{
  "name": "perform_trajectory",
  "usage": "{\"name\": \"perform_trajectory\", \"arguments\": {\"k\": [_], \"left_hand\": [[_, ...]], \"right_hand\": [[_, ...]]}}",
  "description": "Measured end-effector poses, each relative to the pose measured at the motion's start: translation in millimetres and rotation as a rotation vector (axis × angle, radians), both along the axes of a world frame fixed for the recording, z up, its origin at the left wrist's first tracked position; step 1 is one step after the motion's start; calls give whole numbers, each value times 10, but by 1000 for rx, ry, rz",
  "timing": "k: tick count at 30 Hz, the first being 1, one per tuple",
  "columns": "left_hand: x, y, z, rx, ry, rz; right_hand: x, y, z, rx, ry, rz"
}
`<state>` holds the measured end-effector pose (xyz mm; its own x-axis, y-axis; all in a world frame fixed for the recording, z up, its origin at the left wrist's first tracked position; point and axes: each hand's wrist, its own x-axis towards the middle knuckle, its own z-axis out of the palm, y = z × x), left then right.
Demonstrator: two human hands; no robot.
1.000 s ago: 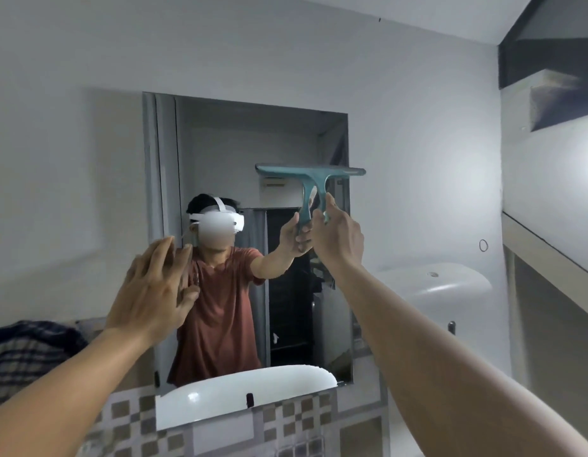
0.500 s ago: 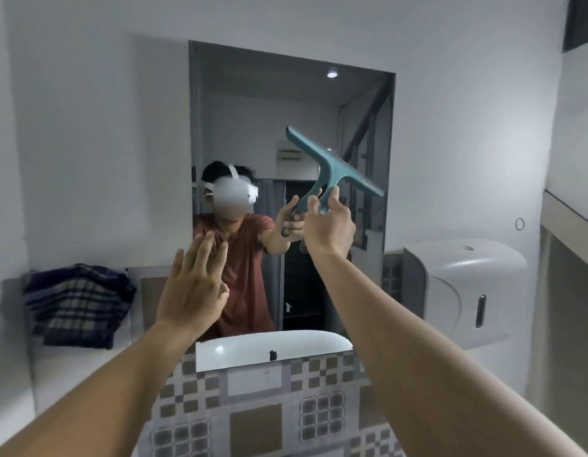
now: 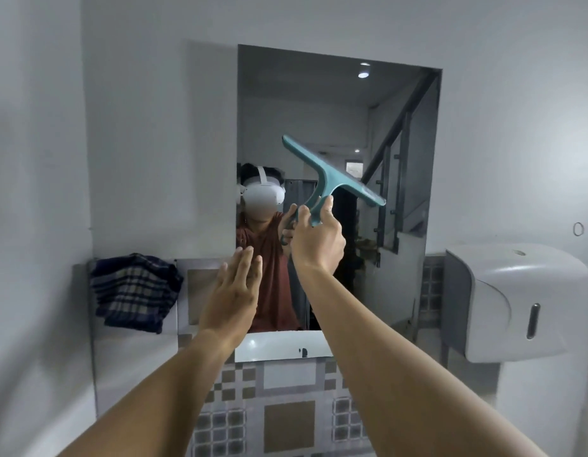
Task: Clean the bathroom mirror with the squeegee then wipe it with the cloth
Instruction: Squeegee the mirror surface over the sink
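Note:
The rectangular mirror point(image 3: 319, 103) hangs on the white wall straight ahead. My right hand point(image 3: 317, 242) grips the handle of a teal squeegee point(image 3: 332, 174) held up in front of the mirror's middle, its blade tilted down to the right. Whether the blade touches the glass I cannot tell. My left hand point(image 3: 234, 288) is raised flat with fingers apart before the mirror's lower left corner and holds nothing. A dark checked cloth point(image 3: 134, 293) hangs on the wall ledge to the left of the mirror.
A white paper dispenser point(image 3: 513, 301) juts out from the wall on the right, below the mirror's right edge. Patterned grey and brown tiles point(image 3: 286, 413) cover the wall under the mirror. The mirror reflects a person and a staircase.
The view has pulled back and shifted, so the mirror sits higher and more central. The squeegee blade went from level to tilted down-right. My left hand dropped lower toward the mirror's bottom.

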<state>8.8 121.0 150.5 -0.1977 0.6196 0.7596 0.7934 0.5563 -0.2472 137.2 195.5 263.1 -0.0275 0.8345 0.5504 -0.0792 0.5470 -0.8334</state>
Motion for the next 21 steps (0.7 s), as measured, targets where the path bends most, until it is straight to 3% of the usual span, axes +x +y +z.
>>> {"name": "perform_trajectory", "arguments": {"k": [9,21], "left_hand": [[1,-89,21,-9,5,-24],[27,-157,27,18,26,-17]], "right_hand": [[22,18,-274,275,-263,-62],[311,336,-380,497,-443,-141]]}}
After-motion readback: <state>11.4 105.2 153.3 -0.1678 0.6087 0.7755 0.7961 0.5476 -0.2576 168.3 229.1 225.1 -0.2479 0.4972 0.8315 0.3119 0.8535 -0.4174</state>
